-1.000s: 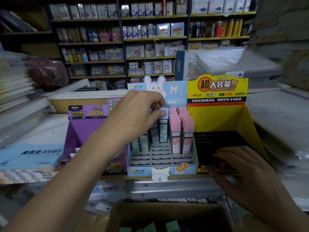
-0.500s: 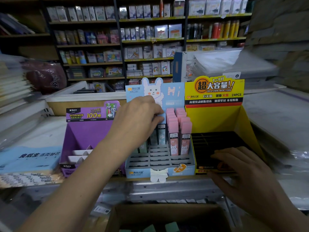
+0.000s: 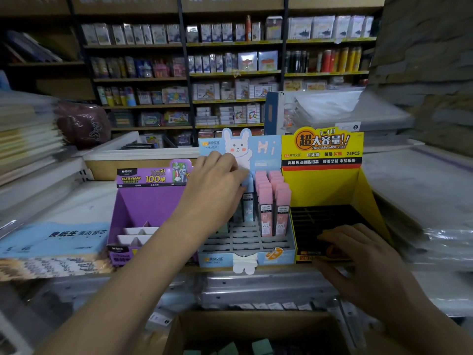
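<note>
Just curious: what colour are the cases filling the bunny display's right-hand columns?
Pink; the cases show best in the head view.

I see free room in the front rows of the blue box (image 3: 220, 260), lower centre: its slots (image 3: 243, 239) lie bare and open from above. Behind them the pink cases (image 3: 273, 201) stand upright at right, and my left grip (image 3: 217, 185), pinching a blue case (image 3: 247, 201), covers the back left. The backboard (image 3: 266, 152) walls the rear. The purple box (image 3: 153, 206) hems the left side, the yellow box (image 3: 330, 190) the right; my right grip (image 3: 358, 257) lies across its front edge. At bottom centre the carton (image 3: 256, 321) is open-topped.
</note>
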Motion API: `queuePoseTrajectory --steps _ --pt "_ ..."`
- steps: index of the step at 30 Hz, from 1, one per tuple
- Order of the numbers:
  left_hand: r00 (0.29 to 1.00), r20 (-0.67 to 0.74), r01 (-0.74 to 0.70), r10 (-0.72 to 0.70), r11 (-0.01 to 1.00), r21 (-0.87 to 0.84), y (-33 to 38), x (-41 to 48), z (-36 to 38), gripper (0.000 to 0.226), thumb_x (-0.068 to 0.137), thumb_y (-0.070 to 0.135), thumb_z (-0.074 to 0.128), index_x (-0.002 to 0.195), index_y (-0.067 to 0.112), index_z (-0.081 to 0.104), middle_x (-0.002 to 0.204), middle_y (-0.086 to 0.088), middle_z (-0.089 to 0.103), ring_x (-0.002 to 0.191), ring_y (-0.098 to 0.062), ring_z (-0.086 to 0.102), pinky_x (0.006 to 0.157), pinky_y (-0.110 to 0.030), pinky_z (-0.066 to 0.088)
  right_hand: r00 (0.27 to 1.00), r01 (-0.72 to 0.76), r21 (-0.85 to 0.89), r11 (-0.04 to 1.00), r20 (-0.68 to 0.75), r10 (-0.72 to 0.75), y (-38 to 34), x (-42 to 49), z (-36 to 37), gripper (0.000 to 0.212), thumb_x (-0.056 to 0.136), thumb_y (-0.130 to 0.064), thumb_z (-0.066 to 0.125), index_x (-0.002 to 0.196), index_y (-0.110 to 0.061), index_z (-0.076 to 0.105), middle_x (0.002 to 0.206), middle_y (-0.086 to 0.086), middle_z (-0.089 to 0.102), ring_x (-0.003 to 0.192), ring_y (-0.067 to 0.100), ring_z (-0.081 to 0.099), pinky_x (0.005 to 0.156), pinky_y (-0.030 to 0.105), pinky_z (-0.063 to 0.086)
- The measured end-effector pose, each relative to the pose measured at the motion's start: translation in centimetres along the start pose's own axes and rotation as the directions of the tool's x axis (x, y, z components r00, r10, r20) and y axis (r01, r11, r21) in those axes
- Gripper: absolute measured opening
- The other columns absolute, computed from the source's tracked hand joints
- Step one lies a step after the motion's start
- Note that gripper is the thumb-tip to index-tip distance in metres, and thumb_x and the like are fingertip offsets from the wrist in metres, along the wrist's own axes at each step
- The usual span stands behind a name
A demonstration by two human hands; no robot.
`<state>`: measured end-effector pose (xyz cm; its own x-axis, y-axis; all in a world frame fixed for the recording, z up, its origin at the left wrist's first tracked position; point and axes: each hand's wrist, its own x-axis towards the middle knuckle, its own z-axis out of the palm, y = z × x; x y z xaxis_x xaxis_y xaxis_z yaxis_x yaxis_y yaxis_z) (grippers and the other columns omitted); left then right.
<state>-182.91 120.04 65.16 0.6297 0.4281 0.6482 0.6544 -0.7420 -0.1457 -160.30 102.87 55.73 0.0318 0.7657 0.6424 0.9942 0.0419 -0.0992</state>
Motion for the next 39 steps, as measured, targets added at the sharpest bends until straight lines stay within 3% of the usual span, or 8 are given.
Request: queuePoseTrajectory --steps 6,10,15,22,29,34,36,39 --pt "0.987 -0.156 0.008 -0.034 0.986 -0.165 0.5 -2.8 -2.1 0.02 0.09 0.008 0.073 0.11 0.008 0.076 0.102 -0.009 0.066 0.098 -0.035 0.059 0.084 -0.046 0.048 0.999 -0.009 0.012 1.0 -0.046 0.009 -0.8 0.2 -1.0 0.042 0.07 -0.029 0.088 0.108 -0.015 0.075 0.108 -0.002 0.071 0.1 0.024 0.067 0.086 0.041 0.056" --pt "0.979 -0.175 0.035 -0.104 0.933 -0.358 1.2 -6.3 -3.2 0.018 0.092 0.012 0.071 0.109 0.014 0.074 0.1 0.001 0.065 0.094 -0.02 0.061 0.083 -0.034 0.05 0.991 0.028 0.16 0.987 -0.135 -0.006 -2.6 -0.4 -2.2 0.029 0.082 -0.035 0.072 0.105 -0.017 0.075 0.113 -0.006 0.067 0.108 0.014 0.062 0.092 0.03 0.052" --pt "0.975 -0.039 0.158 -0.217 0.811 -0.563 3.0 -12.2 -2.9 0.023 0.092 0.021 0.072 0.113 0.029 0.07 0.087 0.021 0.066 0.081 0.003 0.062 0.07 -0.009 0.045 0.995 0.0 0.324 0.946 -0.094 0.032 -5.1 -2.8 -2.3 0.017 0.089 -0.03 0.071 0.103 -0.023 0.073 0.109 -0.012 0.066 0.101 0.006 0.064 0.089 0.015 0.046" --pt "0.911 0.252 0.411 -0.326 0.661 -0.628 5.6 -20.8 1.2 0.02 0.087 0.02 0.078 0.101 0.033 0.074 0.089 0.023 0.068 0.084 0.003 0.064 0.07 -0.008 0.045 0.983 -0.164 0.39 0.906 0.145 0.116 -8.0 -7.9 1.8 0.023 0.078 -0.015 0.083 0.098 -0.024 0.074 0.09 -0.017 0.068 0.087 -0.004 0.06 0.075 0.002 0.042" --pt "0.604 0.682 0.79 -0.413 0.424 -0.443 6.1 -28.9 6.9 0.025 0.087 0.021 0.077 0.091 0.042 0.065 0.089 0.021 0.07 0.094 -0.002 0.067 0.069 -0.007 0.044 0.847 -0.447 0.456 0.769 0.493 0.201 -9.9 -13.2 9.1 0.02 0.085 -0.014 0.076 0.104 -0.019 0.074 0.101 -0.011 0.072 0.095 -0.002 0.066 0.082 0.014 0.053" --pt "0.364 0.853 0.909 -0.373 0.344 -0.237 6.1 -32.7 9.2 0.061 0.089 0.028 0.076 0.143 0.03 0.047 0.132 0.006 0.057 0.124 -0.018 0.056 0.088 -0.025 0.047 0.71 -0.48 0.269 0.835 0.679 0.189 -10.6 -15.2 12.0 0.016 0.086 -0.021 0.072 0.098 -0.016 0.064 0.097 -0.002 0.065 0.092 0.013 0.062 0.08 0.036 0.054" --pt "0.312 0.88 0.925 -0.359 0.328 -0.194 6.1 -33.4 9.5 0.071 0.089 0.027 0.076 0.15 0.027 0.039 0.143 -0.002 0.05 0.132 -0.022 0.05 0.101 -0.033 0.047 0.634 -0.489 0.153 0.859 0.739 0.23 -10.7 -16.1 12.3 0.024 0.085 -0.025 0.072 0.105 -0.017 0.061 0.104 -0.001 0.064 0.097 0.018 0.062 0.08 0.034 0.053" --pt "0.278 0.896 0.921 -0.345 0.36 -0.147 6.2 -33.8 9.9 0.073 0.091 0.03 0.073 0.152 0.029 0.034 0.145 -0.003 0.041 0.131 -0.023 0.048 0.105 -0.034 0.044 0.635 -0.478 0.089 0.874 0.722 0.274 -10.8 -17.6 12.4 0.036 0.087 -0.029 0.071 0.121 -0.018 0.061 0.118 0.0 0.063 0.11 0.019 0.062 0.083 0.026 0.048"
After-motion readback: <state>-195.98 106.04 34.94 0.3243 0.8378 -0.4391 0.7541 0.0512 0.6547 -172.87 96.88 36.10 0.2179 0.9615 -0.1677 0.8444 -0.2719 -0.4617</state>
